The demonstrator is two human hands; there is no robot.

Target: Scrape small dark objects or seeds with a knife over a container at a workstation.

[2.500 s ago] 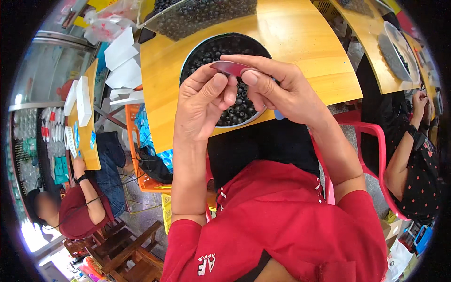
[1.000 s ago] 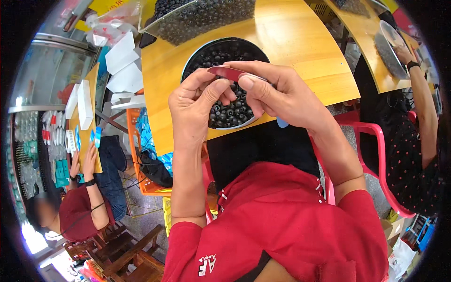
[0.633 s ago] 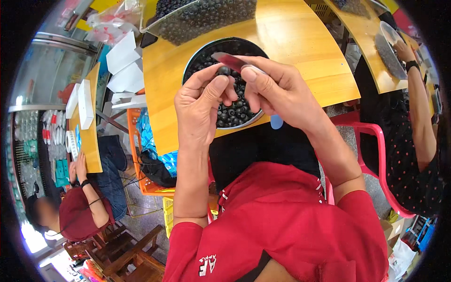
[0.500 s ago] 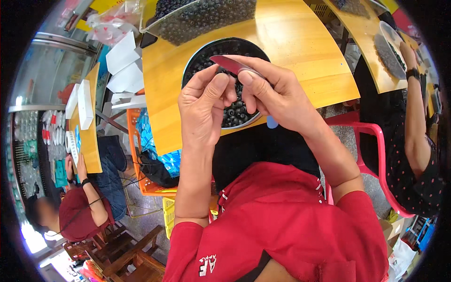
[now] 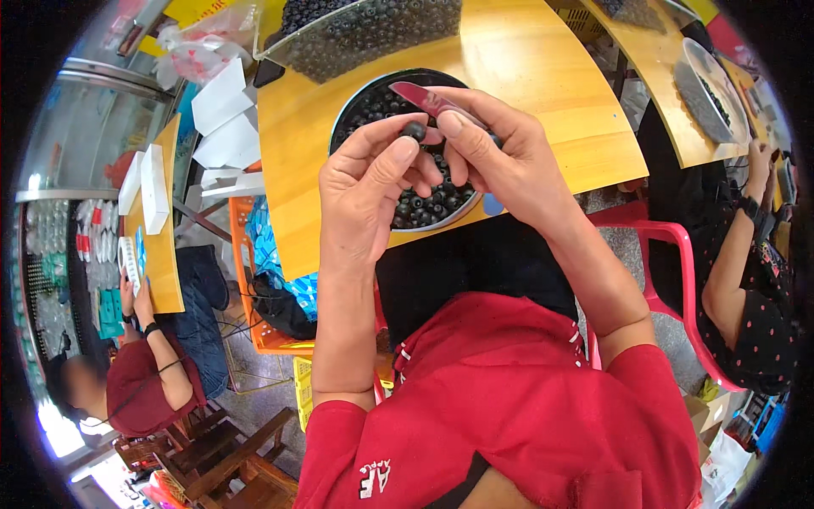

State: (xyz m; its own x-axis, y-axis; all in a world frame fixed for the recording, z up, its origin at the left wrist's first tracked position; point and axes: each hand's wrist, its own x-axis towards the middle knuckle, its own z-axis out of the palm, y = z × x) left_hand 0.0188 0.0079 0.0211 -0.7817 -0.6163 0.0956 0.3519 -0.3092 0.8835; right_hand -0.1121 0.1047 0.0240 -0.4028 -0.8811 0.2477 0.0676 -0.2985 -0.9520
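Note:
In my left hand, a small dark round ball, like a berry or a bead, is pinched between thumb and fingers. My right hand grips a knife, thumb against its blade, which points left and reflects red. The blade sits just above and right of the ball; I cannot tell whether they touch. Most of the knife's handle is hidden in the palm. Beneath both hands stands a round bowl with a pale rim, holding many similar dark balls.
A clear tub of dark balls stands at the far side of the wooden table. White boxes and an orange crate are on the left. Co-workers sit left and right, the right one beside a red chair and another tub.
The ball now shows between my left fingertips. My right hand and knife have shifted slightly right, and the blade has turned. The right co-worker's arm has moved down from the tub.

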